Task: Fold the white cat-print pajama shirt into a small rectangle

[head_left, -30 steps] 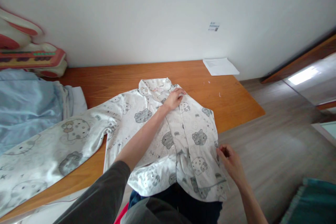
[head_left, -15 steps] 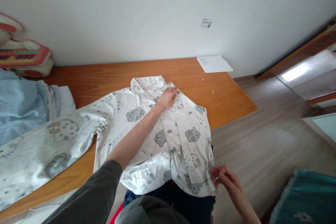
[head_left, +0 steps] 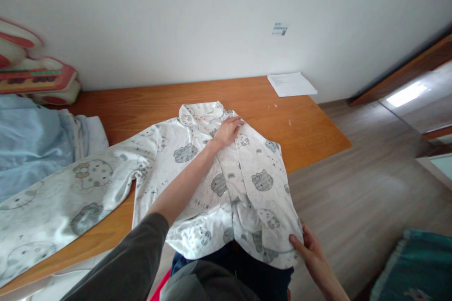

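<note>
Left hand (head_left: 229, 130) presses flat on the shirt (head_left: 197, 169) collar; right hand (head_left: 306, 249) pinches the hem: pull taut.

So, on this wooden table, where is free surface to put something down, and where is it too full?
The table is bare along the wall, from the toy to the paper sheet, and at the right between the pyjama shirt and the table's edge. The left is crowded: blue cloth and the shirt's sleeve.

Left hand (head_left: 229, 130) flat on printed pajama shirt (head_left: 197, 169) near collar, shirt spread on tabletop (head_left: 303, 127). Right hand (head_left: 310, 251) grips shirt's lower right hem corner off the table edge.
</note>
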`<move>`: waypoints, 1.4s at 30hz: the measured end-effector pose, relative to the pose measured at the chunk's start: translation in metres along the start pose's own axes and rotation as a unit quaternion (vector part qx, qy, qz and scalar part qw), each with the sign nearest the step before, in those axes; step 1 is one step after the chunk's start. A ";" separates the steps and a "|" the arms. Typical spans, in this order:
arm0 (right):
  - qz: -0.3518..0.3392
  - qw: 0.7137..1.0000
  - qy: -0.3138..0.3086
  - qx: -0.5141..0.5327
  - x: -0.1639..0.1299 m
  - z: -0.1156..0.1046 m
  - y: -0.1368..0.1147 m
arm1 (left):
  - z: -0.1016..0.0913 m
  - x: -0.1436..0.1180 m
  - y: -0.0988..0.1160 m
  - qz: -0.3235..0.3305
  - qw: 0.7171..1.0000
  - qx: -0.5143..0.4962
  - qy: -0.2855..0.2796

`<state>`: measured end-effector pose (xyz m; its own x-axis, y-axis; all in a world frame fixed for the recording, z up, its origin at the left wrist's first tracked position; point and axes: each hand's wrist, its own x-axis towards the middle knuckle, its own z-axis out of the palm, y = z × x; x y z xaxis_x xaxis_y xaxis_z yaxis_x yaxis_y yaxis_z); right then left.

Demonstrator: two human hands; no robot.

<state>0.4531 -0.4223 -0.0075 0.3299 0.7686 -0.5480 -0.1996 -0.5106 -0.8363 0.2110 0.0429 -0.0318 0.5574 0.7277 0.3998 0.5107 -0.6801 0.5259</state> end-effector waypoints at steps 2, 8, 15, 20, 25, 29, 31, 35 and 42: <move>0.021 0.999 -0.027 -0.026 0.001 0.006 -0.001 | -0.001 0.000 0.001 -0.002 1.000 -0.003 -0.002; 0.072 0.995 -0.057 0.040 -0.008 0.007 -0.005 | -0.001 0.000 0.001 -0.004 1.000 -0.010 -0.002; 0.050 0.996 -0.028 -0.075 0.004 0.011 -0.009 | -0.002 0.000 0.001 0.001 1.000 -0.011 0.002; 0.073 0.995 -0.055 -0.033 -0.005 0.001 -0.001 | -0.005 -0.001 0.004 -0.004 1.000 -0.009 -0.004; 0.142 0.984 -0.062 0.089 -0.021 -0.012 0.016 | -0.005 -0.001 0.004 -0.009 1.000 0.000 -0.016; 0.138 0.983 -0.091 0.078 -0.014 0.003 0.015 | -0.005 -0.001 0.004 -0.008 1.000 0.007 -0.022; 0.114 0.986 -0.115 0.027 -0.005 0.011 0.011 | -0.005 -0.001 0.005 -0.008 1.000 0.009 -0.024; 0.067 0.990 -0.112 -0.055 0.009 0.009 0.004 | -0.006 -0.002 0.005 -0.007 1.000 0.005 -0.021; 0.039 0.993 -0.104 -0.035 0.005 -0.002 -0.003 | -0.005 -0.002 0.004 -0.007 1.000 0.006 -0.019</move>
<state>0.4569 -0.4180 -0.0076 0.1161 0.7851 -0.6085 -0.1503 -0.5917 -0.7921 0.2093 0.0391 -0.0267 0.5743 0.7334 0.3638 0.5263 -0.6711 0.5221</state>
